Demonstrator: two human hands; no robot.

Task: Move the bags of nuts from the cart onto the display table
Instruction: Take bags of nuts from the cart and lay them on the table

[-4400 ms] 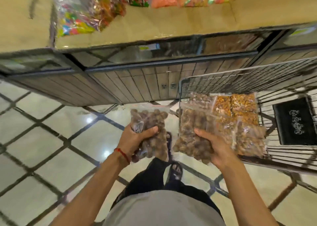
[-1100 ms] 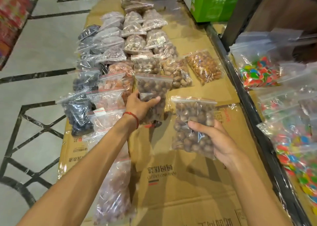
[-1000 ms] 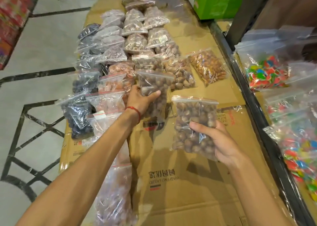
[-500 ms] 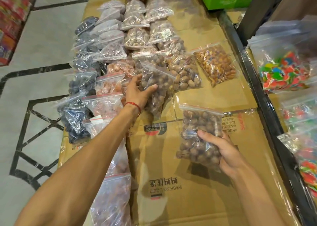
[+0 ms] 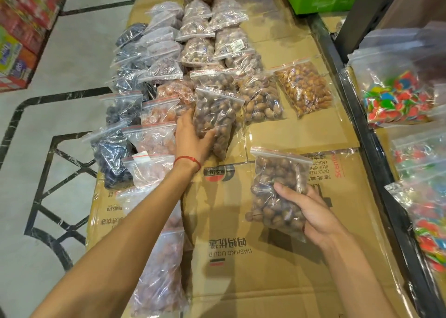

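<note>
Left grip [image 5: 193, 136] clasping one nut bag [image 5: 214, 119] into the counter [image 5: 277, 257] rows toward the far edge, right grip [image 5: 311, 211] pinching another bag [image 5: 277, 192] ready nearer.

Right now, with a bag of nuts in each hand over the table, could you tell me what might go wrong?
The left hand is setting its bag against crowded bags; it could slide or push them out of line. The right hand pinches its bag low down, so it may flop or slip.
</note>
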